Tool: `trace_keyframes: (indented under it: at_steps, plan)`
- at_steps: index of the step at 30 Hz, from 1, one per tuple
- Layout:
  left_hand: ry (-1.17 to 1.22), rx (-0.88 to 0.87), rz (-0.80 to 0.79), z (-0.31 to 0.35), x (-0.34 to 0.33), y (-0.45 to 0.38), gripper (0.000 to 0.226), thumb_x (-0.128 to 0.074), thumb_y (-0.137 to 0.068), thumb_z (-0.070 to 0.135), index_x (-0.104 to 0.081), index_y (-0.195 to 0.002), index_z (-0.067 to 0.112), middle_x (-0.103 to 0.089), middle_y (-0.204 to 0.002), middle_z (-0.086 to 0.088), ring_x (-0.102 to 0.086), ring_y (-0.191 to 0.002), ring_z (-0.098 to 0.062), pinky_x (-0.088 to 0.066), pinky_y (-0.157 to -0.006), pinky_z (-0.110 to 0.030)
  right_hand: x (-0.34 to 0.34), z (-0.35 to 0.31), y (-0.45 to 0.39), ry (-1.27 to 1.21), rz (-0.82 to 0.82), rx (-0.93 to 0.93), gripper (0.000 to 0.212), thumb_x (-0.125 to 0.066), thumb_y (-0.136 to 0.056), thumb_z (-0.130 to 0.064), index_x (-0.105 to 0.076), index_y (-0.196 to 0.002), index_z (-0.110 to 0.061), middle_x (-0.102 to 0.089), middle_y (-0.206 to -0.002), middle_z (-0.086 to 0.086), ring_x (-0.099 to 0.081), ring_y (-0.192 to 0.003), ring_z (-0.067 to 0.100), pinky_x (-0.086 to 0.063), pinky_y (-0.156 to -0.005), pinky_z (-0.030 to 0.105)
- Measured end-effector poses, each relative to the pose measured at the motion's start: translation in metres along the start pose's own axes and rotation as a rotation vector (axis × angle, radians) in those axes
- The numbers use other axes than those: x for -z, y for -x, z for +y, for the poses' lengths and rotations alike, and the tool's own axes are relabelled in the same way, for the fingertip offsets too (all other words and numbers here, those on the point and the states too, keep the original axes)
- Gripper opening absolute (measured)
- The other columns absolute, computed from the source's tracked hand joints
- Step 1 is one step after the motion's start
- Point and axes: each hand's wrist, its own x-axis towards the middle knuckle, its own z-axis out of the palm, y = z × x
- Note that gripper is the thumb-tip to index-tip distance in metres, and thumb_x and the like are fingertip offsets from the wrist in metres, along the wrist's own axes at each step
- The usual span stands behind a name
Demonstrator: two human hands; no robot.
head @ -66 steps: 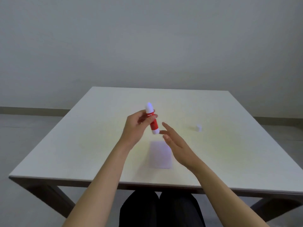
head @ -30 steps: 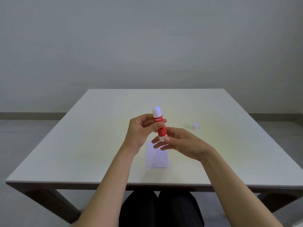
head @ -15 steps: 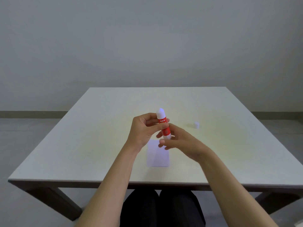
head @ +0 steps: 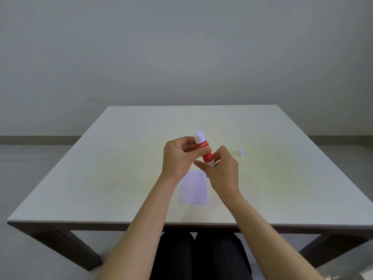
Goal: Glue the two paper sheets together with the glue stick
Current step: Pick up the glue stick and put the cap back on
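Note:
A red glue stick (head: 203,149) with a white upper end is held upright, tilted slightly left, above the table. My left hand (head: 177,158) grips its red body. My right hand (head: 223,168) pinches its white bottom end between thumb and fingers. Below both hands a pale sheet of paper (head: 193,188) lies flat on the table; only one sheet outline shows, its top edge hidden by my hands. A small white cap (head: 240,152) rests on the table to the right of my hands.
The white table (head: 101,168) has dark legs and its front edge runs close to my lap. A grey wall stands behind the table's far edge.
My right hand came in from open beside the stick and closed on its bottom end. Since half a second ago that hand has turned, knuckles now up. The stick stays about in place.

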Motion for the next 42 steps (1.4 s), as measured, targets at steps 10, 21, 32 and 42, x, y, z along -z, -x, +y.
trace_keyframes:
  at_steps: [10, 21, 32, 42]
  plan:
    - [-0.078, 0.014, 0.017, 0.0, 0.009, -0.002, 0.017, -0.081, -0.067, 0.015, -0.076, -0.083, 0.014, -0.078, -0.082, -0.001, -0.074, -0.079, -0.016, -0.058, -0.076, -0.024, 0.035, 0.008, -0.02, -0.222, -0.639, 0.005, 0.012, -0.068, -0.086, -0.019, -0.074, -0.095, -0.014, -0.075, -0.094, 0.007, -0.066, -0.07, 0.007, -0.05, -0.07, 0.021]
    - [-0.219, 0.059, 0.204, -0.012, 0.029, -0.005, 0.014, -0.077, -0.073, 0.019, -0.07, -0.076, 0.031, -0.071, -0.064, 0.015, -0.064, -0.066, 0.006, -0.045, -0.061, -0.004, 0.016, 0.049, -0.063, 0.543, -0.258, 0.196, 0.074, -0.069, -0.081, -0.041, -0.036, -0.145, -0.024, -0.033, -0.148, 0.007, -0.039, -0.131, 0.026, -0.035, -0.106, 0.041]
    - [-0.919, -0.106, 0.145, -0.02, 0.052, 0.001, 0.025, -0.07, -0.08, 0.016, -0.071, -0.102, 0.026, -0.065, -0.09, 0.003, -0.059, -0.087, -0.021, -0.047, -0.076, -0.036, 0.024, 0.087, -0.076, 0.939, -0.058, 0.19, 0.055, -0.043, -0.091, -0.004, -0.037, -0.144, -0.02, -0.052, -0.137, 0.005, -0.047, -0.123, 0.026, -0.025, -0.106, 0.039]
    - [-0.829, -0.114, 0.141, -0.021, 0.038, 0.004, 0.027, -0.07, -0.08, 0.015, -0.071, -0.105, 0.025, -0.06, -0.086, 0.003, -0.057, -0.087, -0.024, -0.047, -0.076, -0.036, 0.007, -0.005, -0.031, -0.368, -0.322, 0.022, 0.029, -0.067, -0.08, 0.0, -0.067, -0.101, -0.019, -0.072, -0.1, 0.009, -0.073, -0.079, 0.018, -0.057, -0.077, 0.031]
